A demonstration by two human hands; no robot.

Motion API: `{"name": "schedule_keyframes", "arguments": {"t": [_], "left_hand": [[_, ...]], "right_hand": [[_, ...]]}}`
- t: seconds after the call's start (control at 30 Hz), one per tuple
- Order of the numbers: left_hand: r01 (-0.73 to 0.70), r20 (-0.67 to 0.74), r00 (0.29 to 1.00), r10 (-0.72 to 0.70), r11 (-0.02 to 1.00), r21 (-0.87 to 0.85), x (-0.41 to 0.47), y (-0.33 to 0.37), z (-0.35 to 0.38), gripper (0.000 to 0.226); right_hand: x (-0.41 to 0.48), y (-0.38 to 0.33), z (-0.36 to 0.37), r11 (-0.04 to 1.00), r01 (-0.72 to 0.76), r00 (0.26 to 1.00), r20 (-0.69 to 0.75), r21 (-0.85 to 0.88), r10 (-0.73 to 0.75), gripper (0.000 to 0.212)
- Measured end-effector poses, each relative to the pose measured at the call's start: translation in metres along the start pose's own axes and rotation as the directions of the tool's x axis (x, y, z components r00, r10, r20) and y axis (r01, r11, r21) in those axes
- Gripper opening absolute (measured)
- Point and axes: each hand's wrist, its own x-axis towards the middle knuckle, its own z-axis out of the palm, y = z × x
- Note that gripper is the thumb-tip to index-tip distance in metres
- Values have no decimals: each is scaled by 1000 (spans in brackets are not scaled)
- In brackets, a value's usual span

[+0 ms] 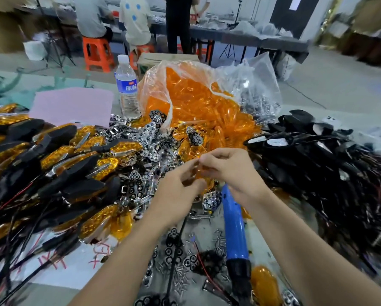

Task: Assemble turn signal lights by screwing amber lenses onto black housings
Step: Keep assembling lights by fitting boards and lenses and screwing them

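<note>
Centre: your left hand [180, 184] and your right hand [227, 171] meet fingertip to fingertip above the table. Both pinch one small translucent amber lens [198, 172] between them; motion blur hides exactly how the fingers lie on it.

Below your right wrist: a blue-handled electric screwdriver with a black end [235, 228] lies on the table, touched by neither hand. Loose small silver screws [220, 241] are scattered just beside it.

Under and beyond your hands: a heap of chrome honeycomb reflector inserts [145, 138].

Behind the heap: a clear plastic bag [156, 71], open toward you, spills its load of loose amber lenses [196, 100].

To your right: a pile of black plastic housings with trailing wires [317, 164].

To your left: a pile of assembled turn signal lights, amber faces in black bodies [59, 151], with black and red leads running toward the near edge.

Further left and back: a pink sheet of paper [72, 104]. Just beside the bag stands an upright clear water bottle with a blue label [126, 85].

Background: orange plastic stools [97, 54] and people [92, 16] at a long dark table [240, 38], well apart from your bench.
</note>
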Motion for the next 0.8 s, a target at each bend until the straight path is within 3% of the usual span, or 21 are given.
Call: {"name": "schedule_keyframes", "arguments": {"t": [0.1,0.17,0.23,0.37,0.47,0.53,0.6,0.7,0.8], "left_hand": [[105,-61,991,-119,975,-195,1,3,2,53],[187,-78,974,-213,949,-255,-3,1,3,46],[230,-118,958,-262,945,-233,-7,-4,1,39],[293,-103,934,-341,899,-325,-20,-12,-3,41],[357,-1,877,-480,654,-667,-28,-15,-4,44],[359,48,846,-531,501,-788,-32,-19,-8,35],[351,87,841,-534,416,-839,-36,-22,-12,25],[341,96,863,-496,432,-835,-41,-24,-16,30],[387,87,873,-480,572,-723,-46,-24,-19,37]], "right_hand": [[-18,2,-7,999,-15,998,63,50,12,16],[-27,4,-20,987,16,999,-36,-162,-22,21],[-34,10,-35,902,-12,990,-132,-432,-50,23],[-42,28,-54,764,-121,988,-148,-634,34,26],[-47,42,-55,663,-155,982,-185,-732,24,38],[-52,50,-53,627,-173,976,-216,-759,8,43],[-59,57,-52,638,-172,975,-223,-751,0,38],[-78,61,-62,804,-167,974,-224,-570,44,33],[-98,60,-75,807,-151,970,-243,-571,10,35]]}}
